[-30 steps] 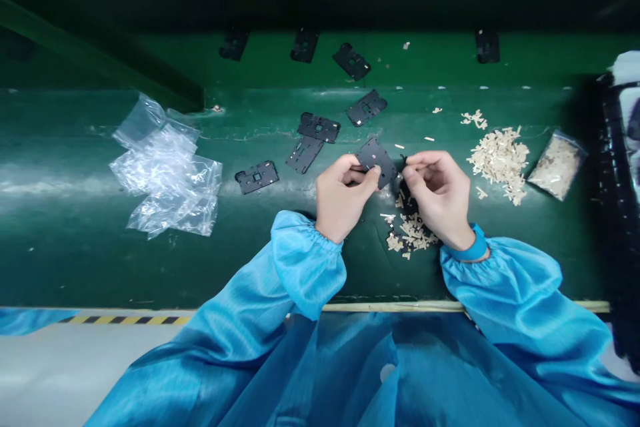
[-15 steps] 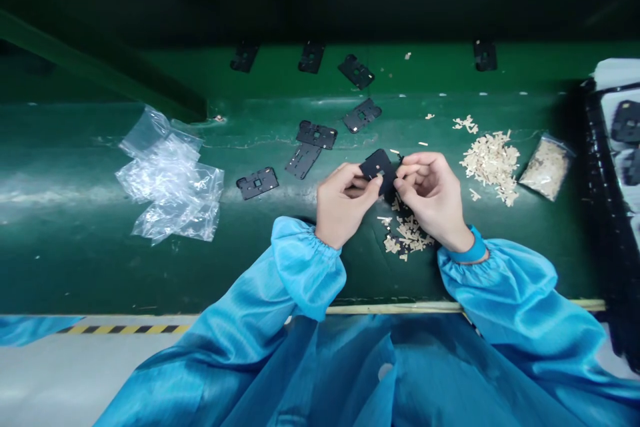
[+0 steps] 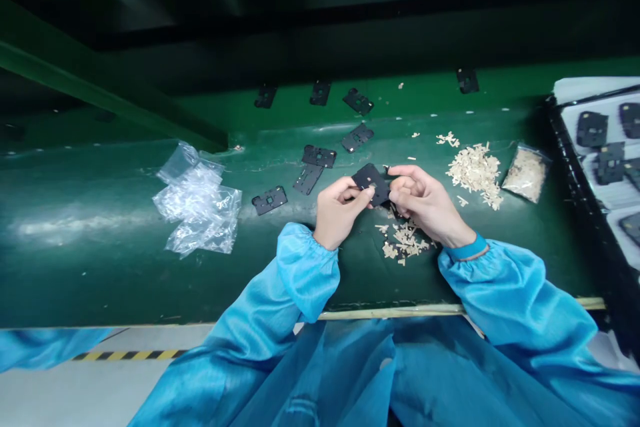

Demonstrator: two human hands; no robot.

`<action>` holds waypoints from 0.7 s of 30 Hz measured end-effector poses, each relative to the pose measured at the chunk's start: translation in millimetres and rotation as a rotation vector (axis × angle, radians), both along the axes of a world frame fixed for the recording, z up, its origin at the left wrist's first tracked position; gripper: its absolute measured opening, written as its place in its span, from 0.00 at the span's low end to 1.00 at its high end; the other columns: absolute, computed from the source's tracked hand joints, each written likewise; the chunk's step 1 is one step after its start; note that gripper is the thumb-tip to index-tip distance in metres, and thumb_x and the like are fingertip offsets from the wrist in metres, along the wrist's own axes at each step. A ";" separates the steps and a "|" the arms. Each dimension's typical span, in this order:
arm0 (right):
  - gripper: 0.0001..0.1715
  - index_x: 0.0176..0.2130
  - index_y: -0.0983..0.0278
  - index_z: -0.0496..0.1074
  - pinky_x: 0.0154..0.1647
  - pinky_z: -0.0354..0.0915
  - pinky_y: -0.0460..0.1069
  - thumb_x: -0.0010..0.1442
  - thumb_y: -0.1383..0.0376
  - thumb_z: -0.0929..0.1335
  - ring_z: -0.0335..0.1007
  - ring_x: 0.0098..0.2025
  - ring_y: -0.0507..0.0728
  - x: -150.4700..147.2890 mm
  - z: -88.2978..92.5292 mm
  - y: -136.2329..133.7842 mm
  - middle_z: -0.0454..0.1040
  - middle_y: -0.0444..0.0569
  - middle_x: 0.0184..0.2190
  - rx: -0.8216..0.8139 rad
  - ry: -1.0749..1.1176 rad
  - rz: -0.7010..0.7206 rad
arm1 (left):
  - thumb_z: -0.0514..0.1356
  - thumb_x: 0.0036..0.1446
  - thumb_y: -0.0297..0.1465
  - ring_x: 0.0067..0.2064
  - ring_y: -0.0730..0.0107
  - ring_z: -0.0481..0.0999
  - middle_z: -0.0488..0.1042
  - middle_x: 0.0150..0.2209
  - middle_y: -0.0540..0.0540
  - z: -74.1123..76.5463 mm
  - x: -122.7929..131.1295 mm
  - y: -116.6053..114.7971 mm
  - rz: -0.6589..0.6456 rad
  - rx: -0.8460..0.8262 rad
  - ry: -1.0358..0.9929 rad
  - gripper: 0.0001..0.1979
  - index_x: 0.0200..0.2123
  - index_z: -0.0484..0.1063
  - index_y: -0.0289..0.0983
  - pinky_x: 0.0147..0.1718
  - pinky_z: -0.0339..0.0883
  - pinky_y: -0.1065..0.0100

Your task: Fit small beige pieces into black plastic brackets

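A small black plastic plate (image 3: 369, 180) is pinched between both my hands above the green belt (image 3: 100, 260). My left hand (image 3: 337, 212) grips its lower left edge with thumb and fingers closed. At the plate's right edge my right hand (image 3: 420, 203) is closed, fingertips pressed on it. A small heap of pale beige slips (image 3: 404, 242) lies on the belt just under my hands. Both arms wear blue sleeves.
Several more black plates (image 3: 314, 165) lie scattered on the belt beyond my hands. Crumpled clear bags (image 3: 197, 203) sit at left. A bigger heap of beige slips (image 3: 474, 167) and a filled clear bag (image 3: 525, 173) lie at right. A black tray (image 3: 575, 167) holds plates at far right.
My right hand has closed in on the plate's right edge. The view has tilted up and shifted, so the tray at right shows more.
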State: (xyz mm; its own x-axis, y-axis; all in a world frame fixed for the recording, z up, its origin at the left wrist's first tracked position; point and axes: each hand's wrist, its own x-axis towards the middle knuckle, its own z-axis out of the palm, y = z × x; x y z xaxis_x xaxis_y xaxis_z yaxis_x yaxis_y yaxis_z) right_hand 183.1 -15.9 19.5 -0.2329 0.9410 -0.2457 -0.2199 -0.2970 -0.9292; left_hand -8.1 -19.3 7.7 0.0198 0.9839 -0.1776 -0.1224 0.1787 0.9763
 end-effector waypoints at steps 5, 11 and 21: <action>0.16 0.48 0.60 0.74 0.22 0.58 0.45 0.63 0.57 0.74 0.61 0.22 0.48 8.3 -0.3 3.7 0.69 0.38 0.26 0.125 -0.121 -0.178 | 0.72 0.52 0.42 0.28 0.76 0.76 0.78 0.28 0.51 -1.0 -2.4 4.8 0.013 -0.046 -0.055 0.16 0.34 0.77 0.36 0.31 0.71 0.74; 0.28 0.53 0.60 0.70 0.29 0.67 0.47 0.57 0.58 0.77 0.71 0.30 0.52 -1.5 2.0 -0.6 0.76 0.44 0.34 0.168 -0.197 -0.068 | 0.71 0.53 0.42 0.29 0.74 0.78 0.77 0.27 0.50 -2.6 1.6 -0.9 -0.103 -0.043 0.029 0.16 0.33 0.76 0.35 0.32 0.72 0.72; 0.29 0.53 0.60 0.68 0.20 0.62 0.46 0.56 0.57 0.77 0.64 0.22 0.49 16.4 -8.6 15.3 0.73 0.40 0.31 0.188 -0.136 -0.428 | 0.57 0.69 0.34 0.59 0.61 0.77 0.77 0.59 0.43 19.2 -10.8 130.6 -0.120 0.231 1.075 0.16 0.57 0.75 0.42 0.62 0.67 0.62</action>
State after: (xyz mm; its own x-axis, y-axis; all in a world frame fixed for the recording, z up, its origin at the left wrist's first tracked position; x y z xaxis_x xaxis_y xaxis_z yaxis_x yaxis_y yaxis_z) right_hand 199.5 -0.6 10.9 0.2073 0.9762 -0.0635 -0.1581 -0.0306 -0.9870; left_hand -18.9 111.3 27.0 0.0629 0.9976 0.0286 0.8157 -0.0679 0.5744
